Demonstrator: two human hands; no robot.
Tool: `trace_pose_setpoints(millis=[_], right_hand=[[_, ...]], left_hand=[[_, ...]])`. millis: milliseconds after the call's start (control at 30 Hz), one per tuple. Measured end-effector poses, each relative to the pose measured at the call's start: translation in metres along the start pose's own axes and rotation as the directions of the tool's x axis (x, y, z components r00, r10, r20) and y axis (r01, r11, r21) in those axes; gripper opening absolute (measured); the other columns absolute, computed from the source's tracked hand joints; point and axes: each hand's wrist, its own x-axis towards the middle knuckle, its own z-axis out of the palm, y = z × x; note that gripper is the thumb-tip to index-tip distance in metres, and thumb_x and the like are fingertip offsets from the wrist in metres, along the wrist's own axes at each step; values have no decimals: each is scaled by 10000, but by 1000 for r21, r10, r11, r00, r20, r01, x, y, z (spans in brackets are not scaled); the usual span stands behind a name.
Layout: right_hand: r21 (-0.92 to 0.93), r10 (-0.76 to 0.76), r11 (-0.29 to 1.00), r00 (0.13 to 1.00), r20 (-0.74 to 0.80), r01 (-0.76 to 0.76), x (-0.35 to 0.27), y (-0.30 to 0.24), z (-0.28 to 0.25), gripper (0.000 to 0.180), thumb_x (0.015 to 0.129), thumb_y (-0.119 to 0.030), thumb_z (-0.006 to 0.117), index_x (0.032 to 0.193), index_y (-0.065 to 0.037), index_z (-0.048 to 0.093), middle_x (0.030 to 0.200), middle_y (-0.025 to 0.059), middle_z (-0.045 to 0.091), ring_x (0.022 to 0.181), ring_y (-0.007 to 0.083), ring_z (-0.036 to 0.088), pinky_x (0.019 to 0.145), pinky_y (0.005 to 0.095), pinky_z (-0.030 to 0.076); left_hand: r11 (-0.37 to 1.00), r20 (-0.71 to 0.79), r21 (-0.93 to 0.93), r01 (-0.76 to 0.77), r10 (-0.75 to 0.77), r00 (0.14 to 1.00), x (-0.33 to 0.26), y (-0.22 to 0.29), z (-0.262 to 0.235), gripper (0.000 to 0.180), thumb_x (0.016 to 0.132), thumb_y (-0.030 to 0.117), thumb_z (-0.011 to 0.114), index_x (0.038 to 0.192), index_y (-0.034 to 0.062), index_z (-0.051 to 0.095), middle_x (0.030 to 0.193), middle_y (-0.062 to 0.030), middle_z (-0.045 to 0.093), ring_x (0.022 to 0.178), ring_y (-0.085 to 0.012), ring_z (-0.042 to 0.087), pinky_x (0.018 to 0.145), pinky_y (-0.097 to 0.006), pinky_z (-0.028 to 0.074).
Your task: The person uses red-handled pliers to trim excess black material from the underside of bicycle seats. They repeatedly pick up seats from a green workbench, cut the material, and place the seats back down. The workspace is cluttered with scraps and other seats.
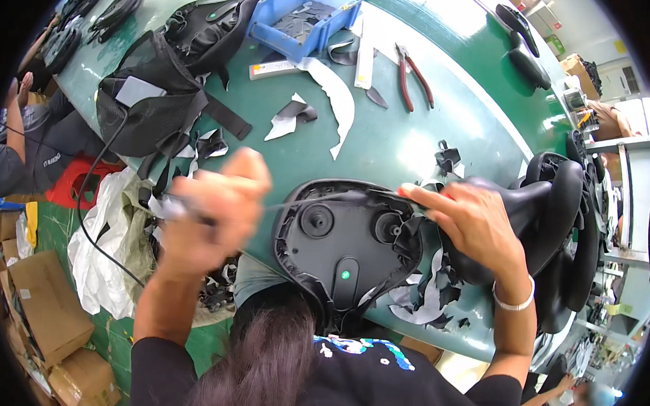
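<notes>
A black saddle (310, 254), underside up, lies between the hands, narrow end toward the wearer. The nearer right hand (480, 223) touches its far rim, grip unclear; blurred left hand (219, 211) apparently clenches a thin strip (296, 202).

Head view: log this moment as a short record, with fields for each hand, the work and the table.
Left hand: motion-blurred, looks closed on a thin strip that runs to the seat's far edge
Right hand: fingertips at the seat's far right edge
Seat: black, underside up, narrow end toward the person
Table: green, with red-handled pliers and a blue bin holding dark scraps
Right side: more black seats
</notes>
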Motion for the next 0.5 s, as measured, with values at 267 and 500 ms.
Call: trace_pose_setpoints(millis=[267, 500], right_hand=[[72, 391, 916, 918, 66, -395, -74, -61, 2, 511, 808, -152, 636, 1312, -175, 553, 589, 94, 514, 520, 262, 530, 507, 367, 366], [137, 334, 934, 943, 3, -331, -52, -40, -5, 453, 860, -196, 603, 1307, -217, 534, 587, 87, 533, 502, 299, 539, 487, 396, 401]], left_hand=[[703, 7, -693, -162, 231, 973, 50, 32, -76, 210, 837, 86, 495, 1031, 5, 514, 760, -58, 591, 864, -141, 560, 750, -312, 475], [786, 670, 562, -257, -251, 698, 104, -55, 31, 309, 770, 294, 740, 859, 25, 618, 952, -104, 627, 1031, -289, 545, 883, -431, 413]])
